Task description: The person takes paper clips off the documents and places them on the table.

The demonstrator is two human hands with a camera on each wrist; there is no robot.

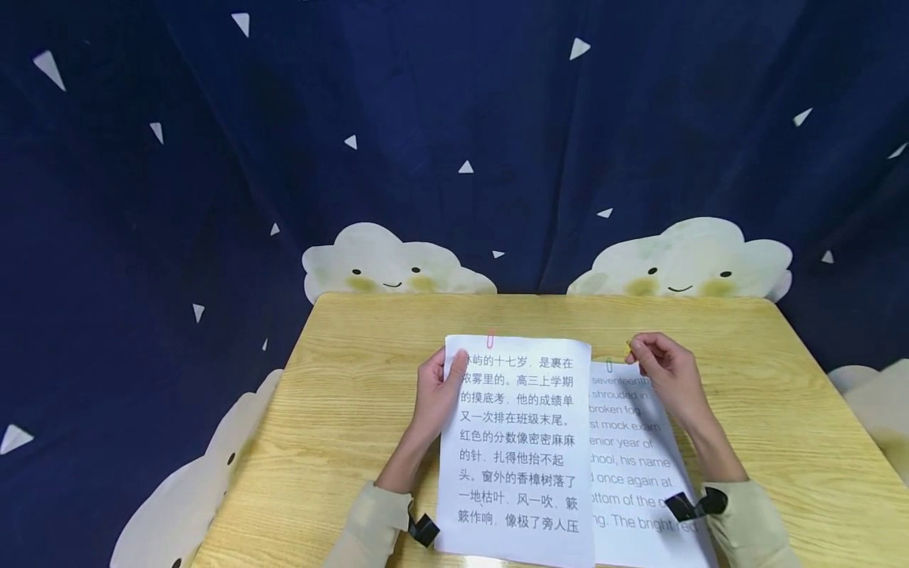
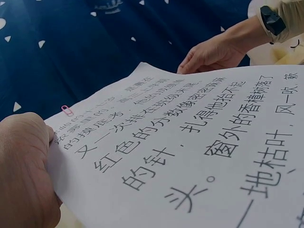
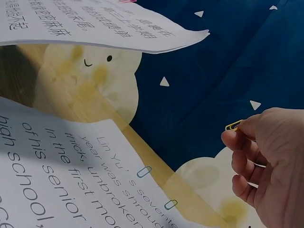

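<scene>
My left hand (image 1: 433, 398) grips the left edge of a thin stack of sheets printed in Chinese (image 1: 514, 442), thumb on top. The stack is raised off the table, and a pink paper clip (image 1: 490, 341) sits on its top edge. Between thumb and forefinger, my right hand (image 1: 671, 375) pinches a yellow paper clip (image 3: 234, 126), held apart from the papers. Below lies a sheet printed in English (image 1: 632, 465), its left part hidden in the head view. Blue (image 3: 144, 171) and green (image 3: 171, 204) paper clips are on its top edge.
Both papers are over a light wooden table (image 1: 355, 371). Behind it hangs a dark blue curtain (image 1: 426, 102) with white triangles and smiling clouds. Black straps with small devices (image 1: 424, 530) are on both sleeve cuffs.
</scene>
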